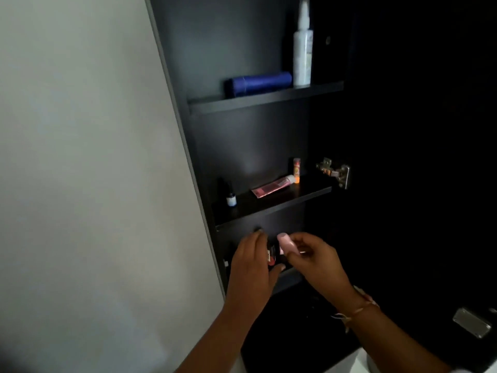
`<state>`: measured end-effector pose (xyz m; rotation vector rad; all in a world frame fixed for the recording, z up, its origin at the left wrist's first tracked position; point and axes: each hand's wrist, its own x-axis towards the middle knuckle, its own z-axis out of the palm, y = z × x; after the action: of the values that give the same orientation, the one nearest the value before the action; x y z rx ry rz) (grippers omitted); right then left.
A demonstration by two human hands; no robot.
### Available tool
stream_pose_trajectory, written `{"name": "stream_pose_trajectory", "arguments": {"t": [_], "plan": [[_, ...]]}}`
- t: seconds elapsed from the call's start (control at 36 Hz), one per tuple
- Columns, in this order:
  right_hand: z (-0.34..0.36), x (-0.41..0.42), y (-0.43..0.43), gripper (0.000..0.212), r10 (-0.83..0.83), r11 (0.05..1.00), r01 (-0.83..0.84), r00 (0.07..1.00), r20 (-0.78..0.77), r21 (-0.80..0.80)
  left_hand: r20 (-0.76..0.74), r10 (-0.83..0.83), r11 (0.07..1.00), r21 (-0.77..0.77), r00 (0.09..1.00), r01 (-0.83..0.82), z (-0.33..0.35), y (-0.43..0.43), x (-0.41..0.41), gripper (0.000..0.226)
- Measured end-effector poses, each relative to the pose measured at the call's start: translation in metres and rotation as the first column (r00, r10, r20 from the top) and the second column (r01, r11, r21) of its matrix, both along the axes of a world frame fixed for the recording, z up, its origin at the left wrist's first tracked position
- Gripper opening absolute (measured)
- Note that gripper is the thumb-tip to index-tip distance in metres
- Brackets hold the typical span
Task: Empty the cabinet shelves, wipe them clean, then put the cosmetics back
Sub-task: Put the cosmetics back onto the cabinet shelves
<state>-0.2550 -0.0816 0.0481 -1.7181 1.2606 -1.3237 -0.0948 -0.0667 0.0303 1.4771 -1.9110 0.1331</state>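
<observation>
Low in the cabinet [242, 146], the left hand [252, 262] has small dark cosmetics [271, 255] in its grip; the grip of the right hand [314, 257] pinches a pink item [284, 241]. A spray bottle [302, 55] and a blue tube [259, 83] are on the top shelf [269, 100], so much work seems left.

Left grip [252, 262] holds small dark items [271, 256] low inside cabinet [242, 146]; right grip [314, 258] pinches pink tube [285, 241].

Top shelf [269, 99]: canister [259, 83] was laid left of spray bottle [302, 49].
Middle shelf [271, 204]: tube [271, 186] was laid between dropper bottle [230, 196] and vial [296, 169].
</observation>
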Motion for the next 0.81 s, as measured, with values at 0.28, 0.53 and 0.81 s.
{"name": "stream_pose_trajectory", "arguments": {"t": [0.28, 0.53, 0.81], "plan": [[0.128, 0.018, -0.018, 0.02, -0.029, 0.902, -0.003, 0.997, -0.068, -0.432, 0.154, 0.151, 0.952, -0.287, 0.976, -0.102, 0.098, -0.02, 0.012, 0.094], [0.249, 0.048, -0.059, 0.023, -0.067, 0.727, -0.009, 0.994, -0.085, -0.687, 0.132, 0.251, 0.897, -0.404, 0.959, -0.18, 0.172, -0.033, 0.016, 0.087], [0.308, 0.075, -0.109, 0.025, -0.038, 0.628, -0.268, 0.927, -0.373, -0.731, 0.197, 0.334, 0.878, -0.421, 0.922, -0.228, 0.19, -0.045, 0.016, 0.08]]}}
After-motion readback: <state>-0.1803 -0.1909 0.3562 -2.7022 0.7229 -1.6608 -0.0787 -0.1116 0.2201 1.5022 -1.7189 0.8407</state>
